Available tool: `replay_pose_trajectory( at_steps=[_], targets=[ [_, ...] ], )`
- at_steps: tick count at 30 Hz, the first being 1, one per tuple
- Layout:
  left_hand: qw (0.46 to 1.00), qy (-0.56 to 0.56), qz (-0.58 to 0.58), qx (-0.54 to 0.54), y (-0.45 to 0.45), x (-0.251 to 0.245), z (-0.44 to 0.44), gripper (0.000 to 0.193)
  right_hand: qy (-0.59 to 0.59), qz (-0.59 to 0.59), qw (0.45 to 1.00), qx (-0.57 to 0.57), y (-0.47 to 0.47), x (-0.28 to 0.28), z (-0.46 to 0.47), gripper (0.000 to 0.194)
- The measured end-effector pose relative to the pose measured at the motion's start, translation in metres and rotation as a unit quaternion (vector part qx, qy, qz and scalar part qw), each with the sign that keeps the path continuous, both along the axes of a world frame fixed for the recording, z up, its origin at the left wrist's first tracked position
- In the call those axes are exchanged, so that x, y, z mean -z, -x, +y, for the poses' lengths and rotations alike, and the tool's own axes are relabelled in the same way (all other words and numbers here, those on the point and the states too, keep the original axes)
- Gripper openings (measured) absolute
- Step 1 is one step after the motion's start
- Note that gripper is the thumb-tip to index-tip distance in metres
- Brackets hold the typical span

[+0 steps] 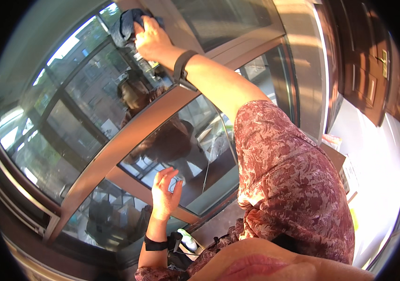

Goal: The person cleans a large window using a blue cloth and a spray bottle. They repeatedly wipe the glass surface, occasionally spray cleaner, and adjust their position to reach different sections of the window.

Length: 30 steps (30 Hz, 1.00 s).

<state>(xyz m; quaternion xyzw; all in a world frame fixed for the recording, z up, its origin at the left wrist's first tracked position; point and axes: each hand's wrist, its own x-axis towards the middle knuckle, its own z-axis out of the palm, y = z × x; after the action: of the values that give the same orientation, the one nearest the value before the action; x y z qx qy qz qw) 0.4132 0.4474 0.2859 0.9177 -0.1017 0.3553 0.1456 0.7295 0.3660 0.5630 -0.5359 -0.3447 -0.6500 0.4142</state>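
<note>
My right hand (152, 38) is raised at the top with a dark blue cloth (124, 30) bunched under its fingers. The cloth lies at the frame edge of a large glass window pane (91, 70). My left hand (166, 193) is raised lower down, in front of a smaller lower pane (189, 154). Its fingers are slightly bent and apart, holding nothing; whether they touch the glass I cannot tell. Between the upper and lower panes runs a brown window frame bar (115, 144). The glass reflects a person and shows buildings and trees.
Below my left arm stands a white bottle with a green top (187, 240). A thin cord (226, 130) hangs by the lower pane. At the right are a brown panelled door (365, 66) with a brass handle, a cardboard box (332, 158) and a brightly lit floor (375, 158).
</note>
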Motion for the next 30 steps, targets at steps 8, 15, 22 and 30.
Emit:
replay_pose_trajectory(
  at_steps=[8,15,22,30],
  targets=[
    [0.984,-0.104,-0.138,0.041,-0.077,-0.043,-0.003,0.046,0.158,0.184,0.955,-0.174,0.023,0.200,-0.053,0.046],
    [0.947,-0.235,-0.219,0.012,-0.173,-0.097,-0.025,0.063,0.158,0.244,0.940,-0.181,-0.028,0.271,-0.153,0.049],
    [0.884,-0.414,-0.117,-0.181,-0.242,-0.102,-0.026,0.074,-0.040,0.072,0.994,-0.070,-0.090,0.194,-0.198,0.056],
    [0.866,-0.413,-0.120,-0.256,-0.253,-0.091,-0.022,0.081,-0.026,0.143,0.968,0.203,-0.234,0.183,-0.226,0.043]
  ],
)
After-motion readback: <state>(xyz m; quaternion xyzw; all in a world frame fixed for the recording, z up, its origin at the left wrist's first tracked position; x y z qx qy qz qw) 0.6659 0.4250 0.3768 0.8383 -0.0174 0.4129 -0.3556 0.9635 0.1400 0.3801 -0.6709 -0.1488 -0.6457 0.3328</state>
